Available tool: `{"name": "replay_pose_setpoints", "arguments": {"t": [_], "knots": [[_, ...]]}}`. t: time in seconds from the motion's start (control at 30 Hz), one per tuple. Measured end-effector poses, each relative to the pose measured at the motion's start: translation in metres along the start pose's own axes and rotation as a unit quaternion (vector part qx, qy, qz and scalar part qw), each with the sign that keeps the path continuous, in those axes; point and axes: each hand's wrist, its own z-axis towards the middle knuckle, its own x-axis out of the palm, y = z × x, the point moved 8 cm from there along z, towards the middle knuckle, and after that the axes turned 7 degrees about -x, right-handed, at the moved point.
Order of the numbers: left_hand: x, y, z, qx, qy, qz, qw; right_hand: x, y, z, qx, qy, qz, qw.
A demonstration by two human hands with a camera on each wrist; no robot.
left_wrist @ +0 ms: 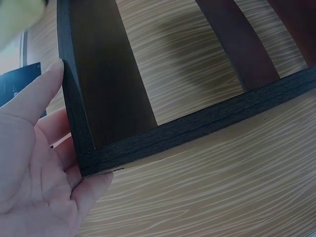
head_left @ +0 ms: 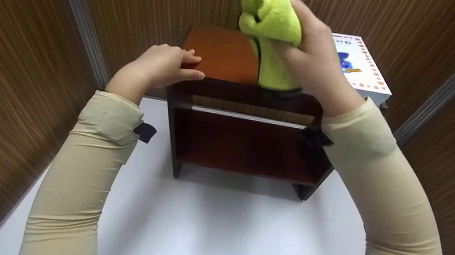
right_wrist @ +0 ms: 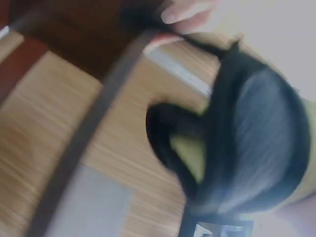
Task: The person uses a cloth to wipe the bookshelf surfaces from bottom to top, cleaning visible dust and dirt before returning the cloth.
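Note:
A bunched yellow-green cleaning cloth [head_left: 270, 11] with dark trim is gripped by my right hand [head_left: 316, 53] over the middle of a small brown side table [head_left: 220, 51]. One part of the cloth hangs below the hand, at the table's front edge. The right wrist view is blurred and shows the cloth's grey side [right_wrist: 266, 133] with black edging. My left hand [head_left: 161, 62] holds the table's front left corner. Its thumb [left_wrist: 49, 81] lies along the front edge in the left wrist view, while the other fingers pass partly hidden behind the corner.
A thick white book [head_left: 369, 71] with a red-patterned border lies on the table's right side. Below is a dark shelf [head_left: 247, 146]. Wood-grained walls [head_left: 3, 47] close in on the left, right and back. The floor [head_left: 212, 232] is white.

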Motion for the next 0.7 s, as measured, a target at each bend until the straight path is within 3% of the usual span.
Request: {"name": "replay_pose_setpoints", "arguments": {"t": [0.03, 0.1, 0.17, 0.23, 0.3, 0.5, 0.57, 0.63, 0.7], "knots": [[-0.001, 0.000, 0.000, 0.000, -0.003, 0.000, 1.0000, 0.001, 0.004, 0.006, -0.035, -0.005, -0.042, 0.998], [-0.003, 0.000, -0.001, 0.000, -0.008, 0.001, 1.0000, 0.008, 0.011, 0.016, -0.114, -0.004, -0.136, 0.984], [-0.005, 0.001, -0.002, -0.002, -0.013, 0.002, 0.9999, 0.022, 0.014, 0.023, -0.191, -0.002, -0.210, 0.959], [-0.004, 0.002, -0.003, -0.007, -0.014, -0.001, 0.9999, 0.037, 0.012, 0.028, -0.243, 0.004, -0.260, 0.935], [-0.002, 0.003, -0.004, -0.011, -0.009, -0.006, 0.9999, 0.050, 0.006, 0.031, -0.268, 0.006, -0.291, 0.919], [0.010, -0.007, 0.000, 0.000, 0.001, -0.006, 1.0000, 0.057, -0.007, 0.036, -0.263, -0.046, -0.410, 0.872], [0.010, -0.011, 0.001, 0.010, -0.003, 0.001, 0.9999, 0.059, -0.006, 0.035, -0.253, -0.045, -0.439, 0.861], [0.007, -0.014, 0.001, 0.018, -0.009, 0.006, 0.9998, 0.069, -0.009, 0.032, -0.213, 0.014, -0.448, 0.868], [0.004, -0.016, -0.001, 0.025, -0.018, 0.011, 0.9995, 0.085, -0.019, 0.026, -0.149, 0.117, -0.425, 0.885]]}}
